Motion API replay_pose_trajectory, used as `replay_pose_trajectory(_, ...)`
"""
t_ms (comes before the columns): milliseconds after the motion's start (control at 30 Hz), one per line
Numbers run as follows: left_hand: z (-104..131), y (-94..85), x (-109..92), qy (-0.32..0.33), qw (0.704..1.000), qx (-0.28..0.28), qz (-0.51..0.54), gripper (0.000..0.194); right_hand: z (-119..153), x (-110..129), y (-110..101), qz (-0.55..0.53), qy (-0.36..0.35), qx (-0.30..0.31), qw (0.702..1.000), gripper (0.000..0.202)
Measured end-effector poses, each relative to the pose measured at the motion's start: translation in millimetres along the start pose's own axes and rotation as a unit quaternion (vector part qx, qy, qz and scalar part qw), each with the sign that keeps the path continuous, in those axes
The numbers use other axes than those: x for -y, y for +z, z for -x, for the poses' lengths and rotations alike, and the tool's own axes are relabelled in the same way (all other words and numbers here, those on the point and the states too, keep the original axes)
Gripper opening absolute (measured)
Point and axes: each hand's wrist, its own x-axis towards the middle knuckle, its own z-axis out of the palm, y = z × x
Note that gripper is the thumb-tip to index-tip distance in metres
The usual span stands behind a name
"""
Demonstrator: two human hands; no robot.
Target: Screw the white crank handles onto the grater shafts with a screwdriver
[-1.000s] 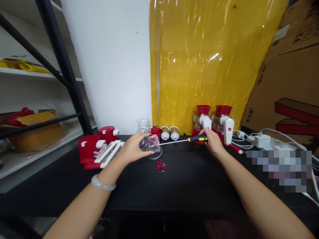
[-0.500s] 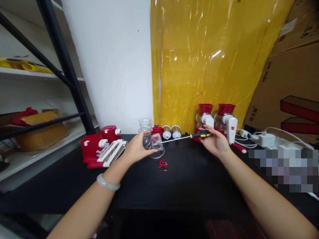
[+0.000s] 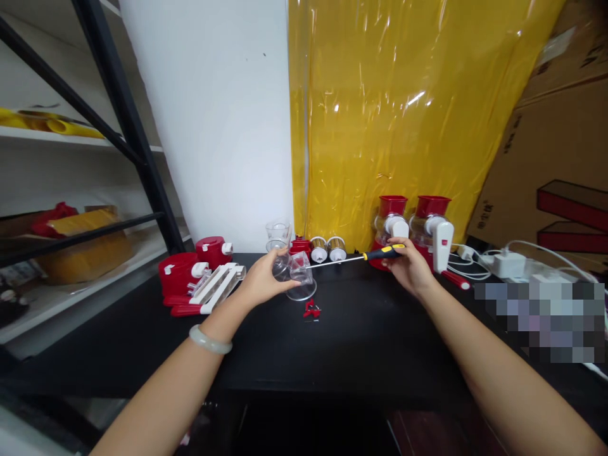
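A clear plastic grater body (image 3: 300, 268) sits above the black table (image 3: 356, 361), near its back edge; whether it touches the surface cannot be told. The left hand (image 3: 261, 278) holds it from the side, thumb and fingers spread around it. The right hand (image 3: 411, 269) has its fingers closed around the black-and-yellow handle of a screwdriver (image 3: 382, 252), whose shaft slopes slightly down leftward to the clear body; the tip's exact seating is too small to make out.

Just in front of the body lie small red plastic pieces (image 3: 311, 309), with thin metal bits beside them. Behind it stand a clear hopper (image 3: 278, 229), some red parts (image 3: 299, 246) and two grating drums (image 3: 327, 249) side by side. Left of the hand are two red bases (image 3: 178, 273) and a bunch of white crank arms (image 3: 222, 288) with red grips. On the right, two rotary graters (image 3: 433, 206) with red hoppers stand before a yellow plastic curtain (image 3: 380, 114), near a white power adapter (image 3: 508, 265) and a large cardboard box (image 3: 546, 145).
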Motion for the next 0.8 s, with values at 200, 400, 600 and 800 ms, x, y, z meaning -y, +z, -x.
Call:
replay_pose_trajectory(200, 0.2, 0.3, -1.3, 0.003, 1.000, 0.006, 0.011, 0.076, -0.9, 1.4, 0.0, 0.021, -0.012, 0.004, 1.000, 0.030)
replay_pose_trajectory(400, 0.7, -0.6, -1.8, 0.005, 1.000, 0.005, 0.018, 0.074, -2.7, -0.1, -2.1, 0.117, -0.026, -0.028, 0.992, 0.021)
replay_pose_trajectory(600, 1.4, -0.7, -4.0, -0.004, 1.000, 0.007, 0.018, 0.074, 1.7, 1.2, 1.4, 0.017, -0.035, 0.016, 0.999, 0.023)
replay_pose_trajectory(800, 1.3, -0.6, -2.2, -0.004, 1.000, 0.012, 0.023, 0.073, -4.8, -6.0, -5.3, 0.181, -0.051, -0.048, 0.981, 0.038)
